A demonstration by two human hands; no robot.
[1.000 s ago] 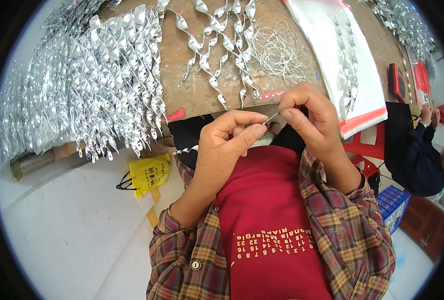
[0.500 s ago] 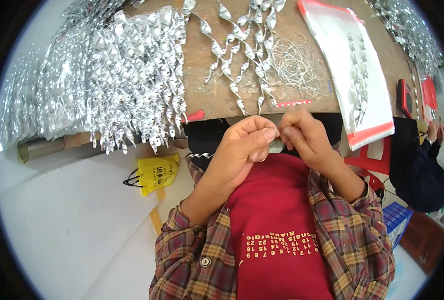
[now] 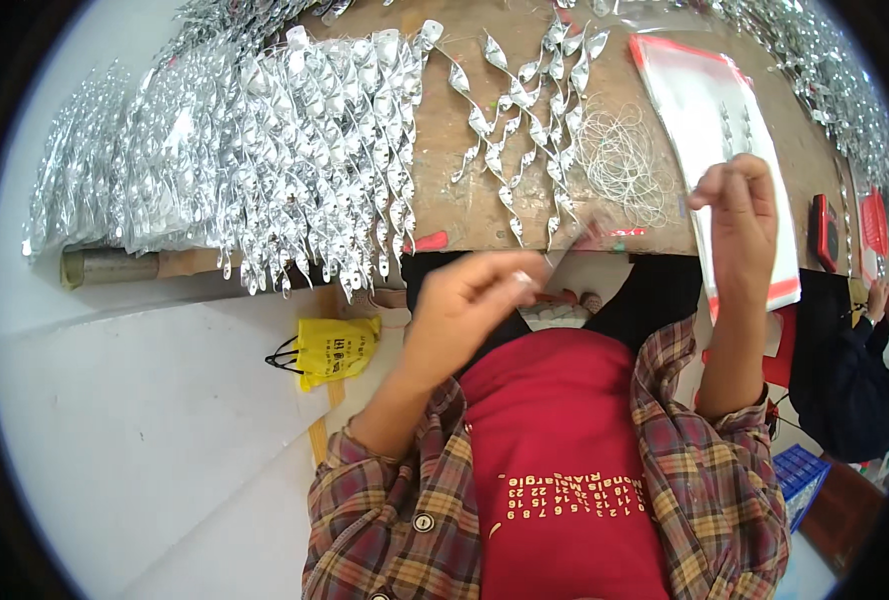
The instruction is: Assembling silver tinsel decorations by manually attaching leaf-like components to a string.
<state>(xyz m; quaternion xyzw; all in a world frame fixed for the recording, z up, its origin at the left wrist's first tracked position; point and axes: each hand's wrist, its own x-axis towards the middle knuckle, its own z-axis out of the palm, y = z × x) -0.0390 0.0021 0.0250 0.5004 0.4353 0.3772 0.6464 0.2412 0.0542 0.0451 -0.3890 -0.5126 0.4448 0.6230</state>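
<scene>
My left hand [image 3: 462, 318] is in front of the table edge, smeared by motion, its thumb and forefinger pressed together. What they pinch is too small to name. Just beyond these fingertips is a blurred, see-through streak [image 3: 573, 240] with a reddish end; whether the hand holds it cannot be made out. My right hand [image 3: 745, 228] is raised over a stack of clear plastic bags [image 3: 677, 95] with red edges. Its fingers are closed at the tips, and anything between them is hidden. Silver twisted foil strips [image 3: 537, 130] and a tangle of thin pale string [image 3: 623, 165] lie between the hands, farther back.
A thick pile of silver spiral strips [image 3: 330, 150] hangs over the table's left edge. More silver tinsel [image 3: 815, 80] lies at the far right, near a red-and-black object [image 3: 823, 230]. A yellow bag [image 3: 337, 352] sits below left. Another person [image 3: 850, 380] is at the right.
My hands, together at the fingertips before, have come apart. The right one has swung up and right over the bags; the left has shifted slightly down and left.
</scene>
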